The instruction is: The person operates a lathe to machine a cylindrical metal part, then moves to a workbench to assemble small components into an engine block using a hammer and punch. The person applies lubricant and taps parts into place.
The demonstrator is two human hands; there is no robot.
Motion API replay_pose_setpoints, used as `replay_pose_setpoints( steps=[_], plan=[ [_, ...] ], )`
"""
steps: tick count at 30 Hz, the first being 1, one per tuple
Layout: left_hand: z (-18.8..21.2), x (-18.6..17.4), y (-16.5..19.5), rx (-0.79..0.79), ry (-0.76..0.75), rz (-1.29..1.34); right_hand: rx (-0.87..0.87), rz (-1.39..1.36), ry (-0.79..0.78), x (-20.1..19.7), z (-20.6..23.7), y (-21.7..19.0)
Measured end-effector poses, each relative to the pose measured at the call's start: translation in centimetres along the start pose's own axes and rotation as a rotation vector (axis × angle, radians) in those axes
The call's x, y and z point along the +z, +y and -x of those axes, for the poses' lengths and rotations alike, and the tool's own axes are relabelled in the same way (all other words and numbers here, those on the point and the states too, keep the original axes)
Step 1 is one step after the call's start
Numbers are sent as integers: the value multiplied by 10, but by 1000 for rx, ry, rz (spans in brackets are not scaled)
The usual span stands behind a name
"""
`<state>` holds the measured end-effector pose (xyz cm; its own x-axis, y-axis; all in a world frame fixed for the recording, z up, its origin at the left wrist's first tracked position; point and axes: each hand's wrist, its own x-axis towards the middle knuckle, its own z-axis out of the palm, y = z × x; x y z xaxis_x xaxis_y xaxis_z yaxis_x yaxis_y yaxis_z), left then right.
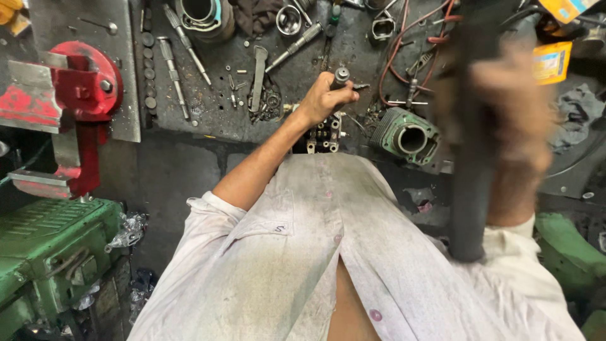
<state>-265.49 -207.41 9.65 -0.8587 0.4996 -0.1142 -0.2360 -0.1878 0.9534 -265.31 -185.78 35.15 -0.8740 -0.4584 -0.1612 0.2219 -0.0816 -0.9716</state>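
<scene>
Gripping a metal punch [341, 76] in a closed fist, left hand [323, 99] steadies it; right hand [508, 110], at three o'clock, clutches a blurred black bar [470, 189].

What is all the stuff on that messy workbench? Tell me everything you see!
Metal punch: one, grey, gripped upright in the left hand.
Engine part: one, grey, under the punch.
Cylinder: one, green, right of the engine part.
Vise: one, red, left bench edge.
Long tools: several, steel, upper left.
Wires: a few, red, upper right.
Machine: one, green, lower left.
Dark pipe: one, black, blurred, in the right hand.
Shirt: one, white, dirty.
Left hand: closed on the punch.
Right hand: blurred, around the pipe.
</scene>
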Motion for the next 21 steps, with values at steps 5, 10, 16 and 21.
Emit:
replay_pose_setpoints(
  steps=[5, 10, 16, 21],
  plan=[
    [2, -3, 1, -6, -15, -38, -476, -33, 44, -26, -5, -10],
    [3, 1, 2, -4, 7, 1, -321, 431, 157, -15, -22, 8],
    [3, -3, -1, -15, 12, -41, 656, -95, 59, 25, -22, 41],
    [2, -2, -3, 31, 10, -40, 366, -92, 10, 9, -8, 16]
  ],
)
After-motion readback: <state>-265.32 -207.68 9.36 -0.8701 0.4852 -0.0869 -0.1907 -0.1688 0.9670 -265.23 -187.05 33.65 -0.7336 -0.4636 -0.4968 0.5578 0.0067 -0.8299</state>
